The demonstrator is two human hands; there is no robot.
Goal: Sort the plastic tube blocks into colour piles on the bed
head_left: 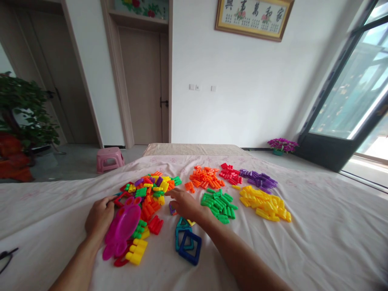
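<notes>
My left hand [101, 215] is at the left side of a mixed pile of plastic building blocks [150, 208]. Its fingers are closed at the edge of a red frame-shaped tile [122, 199], with a bit of teal beside the fingertips. Against that hand lies a magenta toy plate [124, 224] with rounded knobs, partly covering blocks. My right hand [184, 204] reaches over the pile's right edge, fingers stretched out, with no block visible in them. Below its wrist, a teal frame tile [178, 238] is overlapped by a dark blue one [194, 258].
Sorted by colour, orange blocks [206, 178], red blocks [230, 174], purple blocks [260, 180], green blocks [221, 206] and yellow blocks [265, 203] lie on the pale tablecloth [318, 242]. A black cord-like item [8, 254] lies at far left. Beyond stands a pink stool [110, 159].
</notes>
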